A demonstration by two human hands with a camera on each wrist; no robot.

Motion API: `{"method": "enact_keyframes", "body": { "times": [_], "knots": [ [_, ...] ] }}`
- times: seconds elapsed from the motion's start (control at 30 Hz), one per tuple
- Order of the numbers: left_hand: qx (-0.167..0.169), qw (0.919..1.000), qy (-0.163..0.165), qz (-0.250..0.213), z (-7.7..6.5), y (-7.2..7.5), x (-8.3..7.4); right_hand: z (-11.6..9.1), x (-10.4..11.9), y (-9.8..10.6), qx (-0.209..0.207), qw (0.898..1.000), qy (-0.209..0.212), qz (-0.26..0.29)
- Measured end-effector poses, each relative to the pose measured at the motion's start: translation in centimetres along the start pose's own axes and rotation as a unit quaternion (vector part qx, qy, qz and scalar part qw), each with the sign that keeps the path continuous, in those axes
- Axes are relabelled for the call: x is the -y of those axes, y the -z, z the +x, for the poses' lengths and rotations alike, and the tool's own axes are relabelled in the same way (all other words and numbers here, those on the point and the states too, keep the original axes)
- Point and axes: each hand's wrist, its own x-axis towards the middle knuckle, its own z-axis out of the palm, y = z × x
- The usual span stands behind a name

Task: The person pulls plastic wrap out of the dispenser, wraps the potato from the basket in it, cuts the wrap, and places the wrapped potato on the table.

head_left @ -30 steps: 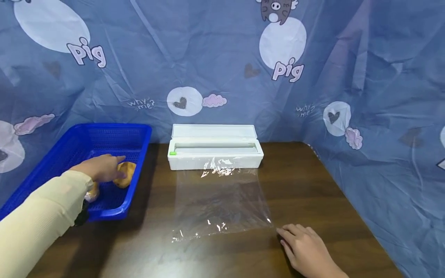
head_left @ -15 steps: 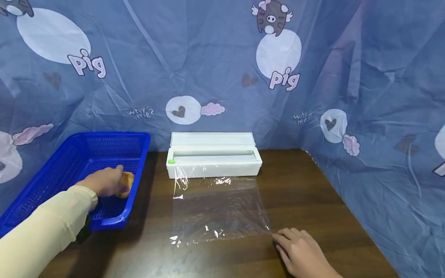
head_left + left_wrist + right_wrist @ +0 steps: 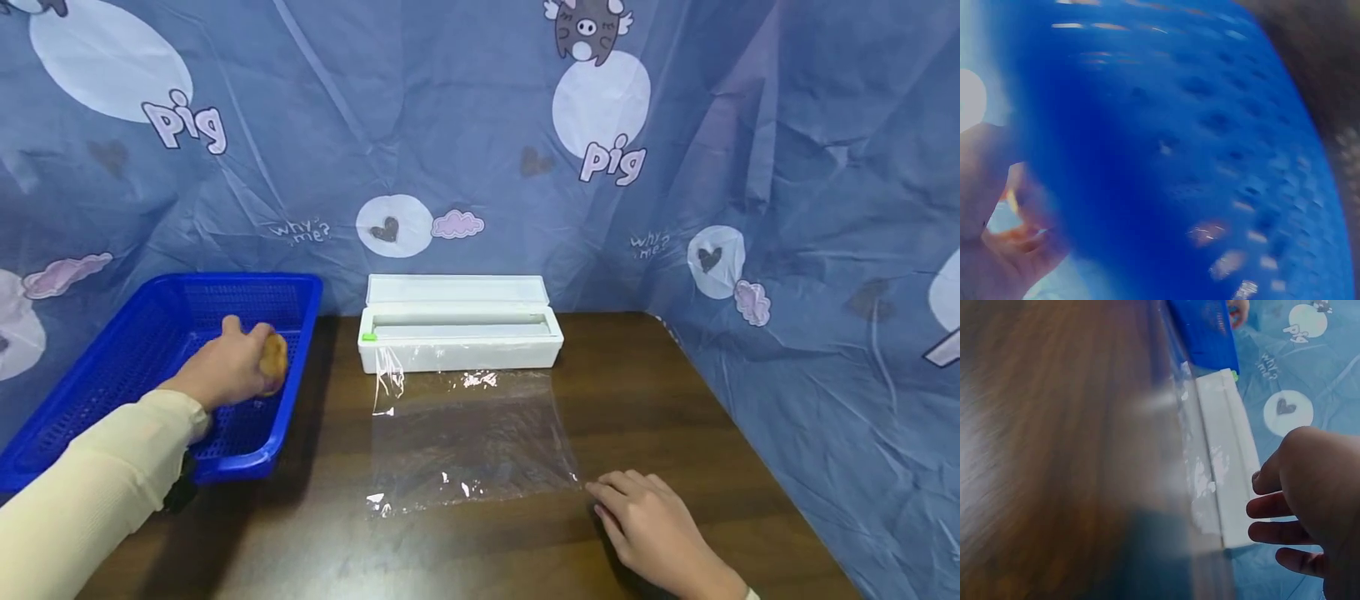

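Note:
My left hand (image 3: 228, 364) is inside the blue basket (image 3: 296, 375) and grips a round golden-brown bun (image 3: 273, 364), which is tilted on edge by the basket's right side. In the left wrist view that hand (image 3: 1004, 219) shows beyond the basket wall, blurred. A sheet of clear plastic wrap (image 3: 472, 442) lies across the wooden table, drawn from the white wrap dispenser (image 3: 461, 354) with its lid raised. My right hand (image 3: 648, 521) rests on the table at the wrap's near right corner. Its fingers are relaxed in the right wrist view, and I see nothing held between them.
A blue patterned cloth (image 3: 465, 150) hangs behind the table (image 3: 637, 392) and along its right side. The green slider (image 3: 369, 337) sits at the dispenser's left end. The basket's right wall (image 3: 281, 433) stands between the left hand and the wrap.
My left hand has closed on the bun, which lay flat in the basket, and tipped it up. The right hand stays by the wrap's corner. The head view has shifted slightly.

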Motion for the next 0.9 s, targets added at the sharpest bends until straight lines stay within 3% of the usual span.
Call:
{"method": "enact_keyframes", "body": {
  "times": [0.17,0.33,0.43,0.57,0.7,0.8,0.9],
  "knots": [
    [-0.094,0.9952,-0.006,-0.026,0.1,2.0,-2.8,1.9,0.7,0.6,0.002,1.0,-0.014,0.017],
    [-0.145,0.9881,-0.043,-0.028,-0.6,3.6,-6.9,5.3,1.7,1.4,-0.026,0.998,-0.002,0.052],
    [-0.136,0.9852,-0.097,-0.041,-0.9,3.4,-10.0,8.0,2.2,2.3,-0.063,0.993,0.0,0.098],
    [-0.076,0.9787,-0.182,-0.057,-0.7,1.7,-14.6,12.0,2.5,3.2,-0.092,0.977,-0.021,0.192],
    [-0.014,0.9648,-0.238,-0.11,-0.4,-0.5,-17.9,15.6,2.5,2.5,-0.019,0.948,-0.07,0.311],
    [0.029,0.9467,-0.251,-0.199,0.2,-2.2,-19.2,17.2,2.1,1.0,0.062,0.903,-0.108,0.411],
    [0.064,0.9239,-0.251,-0.281,0.8,-4.1,-19.7,17.7,1.8,-0.9,0.105,0.861,-0.124,0.483]
  ]
}}
